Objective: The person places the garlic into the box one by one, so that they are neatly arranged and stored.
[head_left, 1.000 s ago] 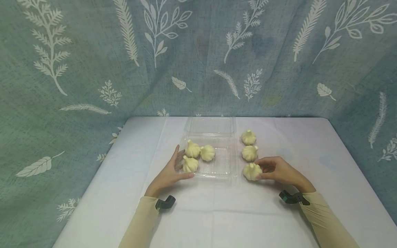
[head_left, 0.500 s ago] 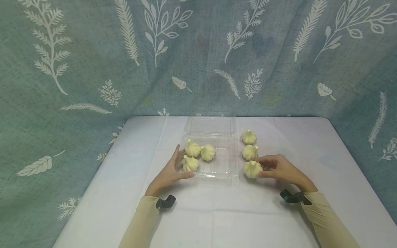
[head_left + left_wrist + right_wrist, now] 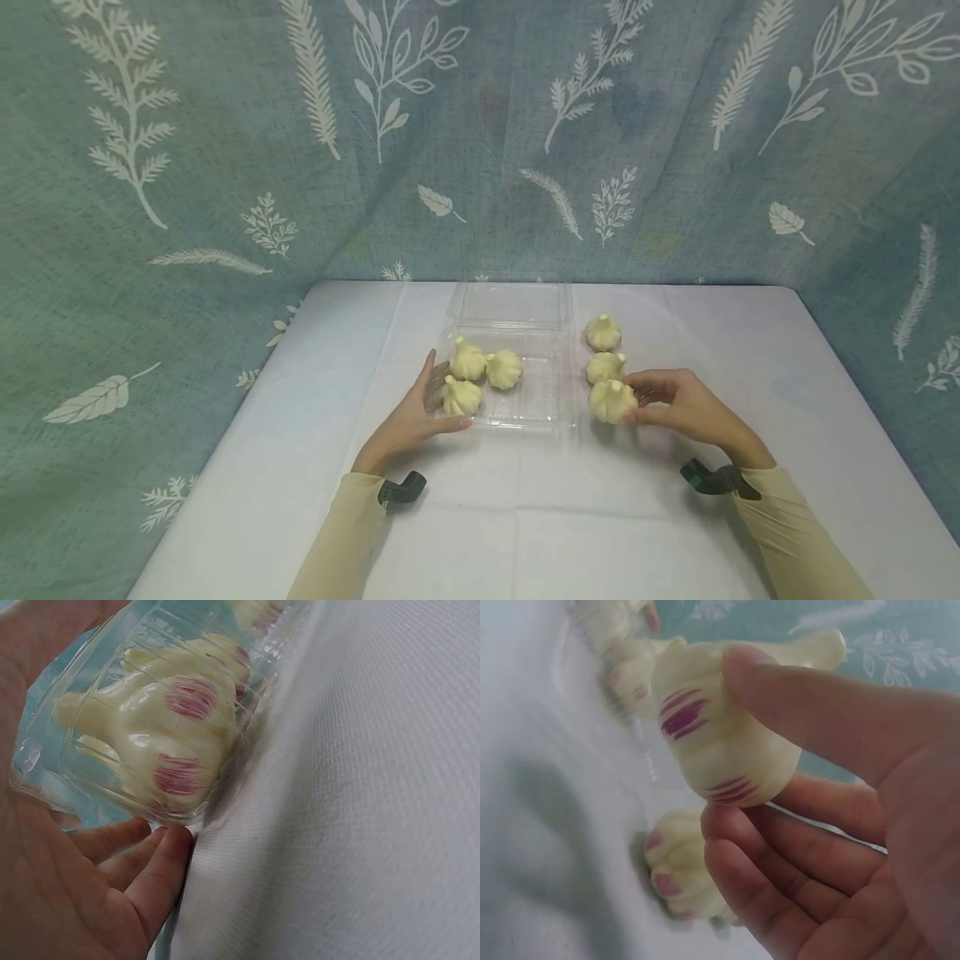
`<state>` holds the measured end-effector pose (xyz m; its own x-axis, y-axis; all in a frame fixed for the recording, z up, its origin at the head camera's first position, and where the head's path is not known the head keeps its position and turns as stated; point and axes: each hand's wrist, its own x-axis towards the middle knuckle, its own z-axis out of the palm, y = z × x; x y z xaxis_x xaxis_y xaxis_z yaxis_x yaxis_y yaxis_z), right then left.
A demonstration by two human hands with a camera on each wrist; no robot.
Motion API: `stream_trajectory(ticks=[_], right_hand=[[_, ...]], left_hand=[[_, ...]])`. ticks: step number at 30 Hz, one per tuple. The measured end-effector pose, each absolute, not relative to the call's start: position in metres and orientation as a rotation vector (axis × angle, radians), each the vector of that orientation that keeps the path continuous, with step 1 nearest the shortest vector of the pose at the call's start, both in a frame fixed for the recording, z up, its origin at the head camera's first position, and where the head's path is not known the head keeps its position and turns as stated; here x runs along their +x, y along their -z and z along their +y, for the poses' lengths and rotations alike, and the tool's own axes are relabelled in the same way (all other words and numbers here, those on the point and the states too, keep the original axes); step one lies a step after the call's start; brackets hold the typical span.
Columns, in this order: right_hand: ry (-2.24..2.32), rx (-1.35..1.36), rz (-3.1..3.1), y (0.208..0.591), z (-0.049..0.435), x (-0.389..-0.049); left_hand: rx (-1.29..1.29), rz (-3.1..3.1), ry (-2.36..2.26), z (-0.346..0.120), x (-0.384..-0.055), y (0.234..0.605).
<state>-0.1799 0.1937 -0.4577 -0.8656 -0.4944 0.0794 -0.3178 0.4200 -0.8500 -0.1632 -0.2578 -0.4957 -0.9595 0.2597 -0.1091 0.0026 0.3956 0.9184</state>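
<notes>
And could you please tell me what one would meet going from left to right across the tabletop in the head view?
Left hand → clear container with three garlic bulbs inside → held garlic bulb → right hand.

No text or numbers can be read.

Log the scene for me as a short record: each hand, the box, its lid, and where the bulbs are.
Left hand: the left hand rests against the left end of the box
Right hand: the right hand pinches the held bulb between thumb and fingers, off the table
Lid: lid open, at the box's far side
In box: three bulbs, toward its left side
Loose on table: far bulb and near bulb, right of the box
Bulb count: six
</notes>
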Motion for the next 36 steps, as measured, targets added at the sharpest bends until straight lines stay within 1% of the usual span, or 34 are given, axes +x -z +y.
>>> stream_trajectory(ticks=[27,36], right_hand=[[1.502,-0.651,2.531,0.43,0.184,-0.167],[1.483,-0.66,2.567,0.422,0.178,-0.167]], left_hand=[[0.242,2.409,-1.601,-0.255,-0.162,0.494],[0.223,2.403,-1.611,-0.255,-0.162,0.494]])
